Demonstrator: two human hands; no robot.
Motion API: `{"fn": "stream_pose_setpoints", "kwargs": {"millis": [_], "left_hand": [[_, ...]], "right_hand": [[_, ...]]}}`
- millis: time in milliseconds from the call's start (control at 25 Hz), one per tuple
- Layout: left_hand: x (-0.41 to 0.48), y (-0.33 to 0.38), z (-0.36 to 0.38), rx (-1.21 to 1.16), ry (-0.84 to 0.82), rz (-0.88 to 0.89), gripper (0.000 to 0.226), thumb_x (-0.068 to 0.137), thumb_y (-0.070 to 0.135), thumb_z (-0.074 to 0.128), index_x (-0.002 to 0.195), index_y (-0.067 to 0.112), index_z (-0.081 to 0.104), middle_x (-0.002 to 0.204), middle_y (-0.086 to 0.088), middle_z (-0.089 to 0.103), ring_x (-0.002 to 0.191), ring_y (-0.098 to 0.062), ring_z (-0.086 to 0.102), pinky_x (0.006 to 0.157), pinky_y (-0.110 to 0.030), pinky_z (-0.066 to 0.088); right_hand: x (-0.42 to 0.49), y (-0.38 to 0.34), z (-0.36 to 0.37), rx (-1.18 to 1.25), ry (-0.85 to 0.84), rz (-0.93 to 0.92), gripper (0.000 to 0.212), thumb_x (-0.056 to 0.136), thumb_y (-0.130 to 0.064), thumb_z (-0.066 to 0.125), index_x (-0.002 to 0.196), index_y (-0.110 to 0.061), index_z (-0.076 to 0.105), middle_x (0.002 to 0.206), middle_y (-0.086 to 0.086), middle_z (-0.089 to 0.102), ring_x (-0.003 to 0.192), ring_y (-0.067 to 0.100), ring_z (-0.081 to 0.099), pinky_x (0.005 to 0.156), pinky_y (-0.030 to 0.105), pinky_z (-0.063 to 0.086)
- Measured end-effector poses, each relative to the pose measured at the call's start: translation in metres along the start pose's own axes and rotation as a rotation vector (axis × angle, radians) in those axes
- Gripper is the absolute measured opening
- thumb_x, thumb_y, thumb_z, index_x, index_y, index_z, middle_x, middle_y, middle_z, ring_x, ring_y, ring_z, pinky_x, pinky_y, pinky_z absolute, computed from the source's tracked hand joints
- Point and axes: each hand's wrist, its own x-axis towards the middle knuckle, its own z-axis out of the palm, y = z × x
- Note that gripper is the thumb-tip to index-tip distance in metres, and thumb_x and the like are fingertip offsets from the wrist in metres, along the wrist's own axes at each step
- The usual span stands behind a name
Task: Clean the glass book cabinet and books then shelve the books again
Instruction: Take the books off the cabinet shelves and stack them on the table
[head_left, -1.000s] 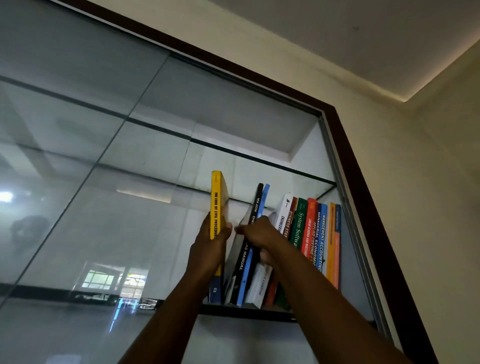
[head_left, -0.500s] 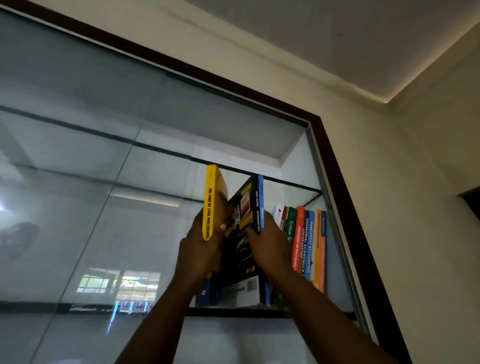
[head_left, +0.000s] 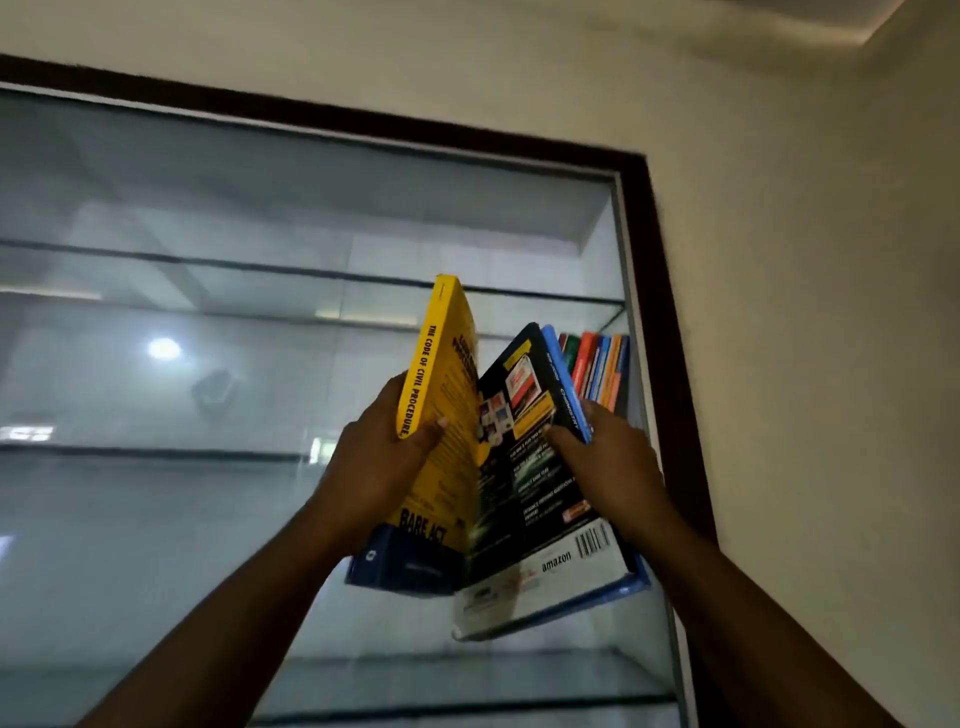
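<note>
A glass-fronted book cabinet with a dark brown wooden frame (head_left: 657, 322) is seen from below; a row of thin upright books in red, blue and orange (head_left: 602, 369) is stood just inside the frame's right post. Two books are held up in front of the glass, left of that post and clear of any shelf: a yellow paperback with a blue foot, titled for civil procedure (head_left: 421, 384), and a glossy black paperback with a barcode at its lower corner (head_left: 519, 493); whether the blue spine at its far side belongs to it or to a second volume cannot be told.

Both are judged light to moderate in weight; the covers are soft and likely to flex, and the glossy black one may slip, so a hold across the spine near mid-height is judged soundest.

The left hand (head_left: 379, 467) is wrapped round the yellow spine, thumb laid on the cover; the right hand (head_left: 613, 467) is clamped on the black book, thumb across the cover and fingers hidden behind the blue edge. Both forearms are raised overhead, converging toward the post, and the books are tilted apart at the top.
</note>
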Motion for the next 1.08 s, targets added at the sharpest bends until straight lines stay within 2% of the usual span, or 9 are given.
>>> {"fn": "stream_pose_setpoints", "kwargs": {"millis": [280, 440, 520, 600, 680, 800, 880, 960, 1080], "left_hand": [[-0.174, -0.019, -0.090, 0.154, -0.110, -0.438, 0.041, 0.091, 0.022, 0.058, 0.129, 0.030, 0.047, 0.113, -0.005, 0.066, 0.094, -0.022, 0.066, 0.085, -0.047, 0.054], [-0.261, -0.028, -0.185, 0.301, -0.106, -0.647, 0.041, 0.068, 0.048, 0.065, 0.104, 0.040, 0.049, 0.103, -0.007, 0.067, 0.088, -0.023, 0.067, 0.081, -0.048, 0.055], [-0.301, -0.036, -0.234, 0.307, -0.091, -0.759, 0.044, 0.063, 0.048, 0.065, 0.103, 0.033, 0.051, 0.103, -0.011, 0.067, 0.089, -0.025, 0.067, 0.081, -0.048, 0.054], [-0.344, -0.033, -0.295, 0.365, -0.061, -0.833, 0.037, 0.071, 0.040, 0.065, 0.104, 0.031, 0.051, 0.109, -0.011, 0.065, 0.086, -0.012, 0.066, 0.079, -0.035, 0.056], [-0.386, -0.028, -0.361, 0.403, 0.020, -0.903, 0.036, 0.081, 0.029, 0.068, 0.112, 0.028, 0.050, 0.112, -0.006, 0.061, 0.086, -0.002, 0.062, 0.078, -0.023, 0.052], [-0.456, -0.013, -0.469, 0.425, 0.162, -1.016, 0.045, 0.072, 0.042, 0.071, 0.112, 0.035, 0.051, 0.110, -0.001, 0.064, 0.094, -0.016, 0.064, 0.086, -0.038, 0.053], [-0.500, 0.001, -0.532, 0.372, 0.314, -1.049, 0.034, 0.077, 0.035, 0.072, 0.106, 0.036, 0.054, 0.105, -0.002, 0.067, 0.092, -0.021, 0.067, 0.086, -0.046, 0.053], [-0.537, 0.016, -0.596, 0.305, 0.455, -1.091, 0.022, 0.088, 0.017, 0.058, 0.106, 0.030, 0.056, 0.103, -0.007, 0.068, 0.089, -0.025, 0.068, 0.081, -0.048, 0.055], [-0.578, 0.027, -0.683, 0.245, 0.613, -1.173, 0.023, 0.091, 0.015, 0.054, 0.110, 0.027, 0.055, 0.108, -0.013, 0.067, 0.086, -0.027, 0.070, 0.065, -0.041, 0.058]], "right_hand": [[-0.186, -0.014, 0.050, -0.016, -0.431, 0.133, 0.048, 0.090, -0.047, 0.050, 0.135, -0.032, 0.042, 0.109, 0.003, 0.065, 0.093, 0.022, 0.062, 0.077, 0.033, 0.051], [-0.281, -0.065, 0.109, 0.043, -0.666, 0.172, 0.053, 0.090, -0.047, 0.051, 0.139, -0.029, 0.039, 0.107, 0.010, 0.065, 0.091, 0.029, 0.062, 0.074, 0.035, 0.052], [-0.320, -0.100, 0.138, 0.082, -0.752, 0.198, 0.054, 0.091, -0.044, 0.052, 0.140, -0.026, 0.039, 0.108, 0.011, 0.066, 0.091, 0.029, 0.063, 0.072, 0.033, 0.051], [-0.362, -0.149, 0.174, 0.142, -0.836, 0.166, 0.053, 0.091, -0.042, 0.054, 0.139, -0.024, 0.040, 0.108, 0.009, 0.067, 0.087, 0.026, 0.064, 0.066, 0.029, 0.048], [-0.405, -0.204, 0.209, 0.183, -0.925, 0.133, 0.053, 0.091, -0.044, 0.053, 0.139, -0.025, 0.041, 0.111, 0.006, 0.065, 0.090, 0.024, 0.063, 0.066, 0.027, 0.047], [-0.464, -0.304, 0.250, 0.230, -1.023, 0.101, 0.052, 0.091, -0.046, 0.051, 0.138, -0.029, 0.039, 0.110, 0.007, 0.064, 0.094, 0.027, 0.061, 0.068, 0.029, 0.045], [-0.495, -0.369, 0.270, 0.285, -1.067, 0.079, 0.051, 0.091, -0.044, 0.052, 0.138, -0.028, 0.040, 0.109, 0.009, 0.065, 0.095, 0.029, 0.061, 0.071, 0.031, 0.047], [-0.524, -0.438, 0.292, 0.319, -1.117, 0.063, 0.053, 0.091, -0.044, 0.052, 0.139, -0.025, 0.040, 0.113, 0.010, 0.064, 0.100, 0.031, 0.059, 0.075, 0.033, 0.047], [-0.558, -0.528, 0.321, 0.379, -1.191, 0.021, 0.054, 0.091, -0.044, 0.052, 0.140, -0.024, 0.038, 0.124, 0.011, 0.059, 0.111, 0.032, 0.054, 0.083, 0.035, 0.045]]}}
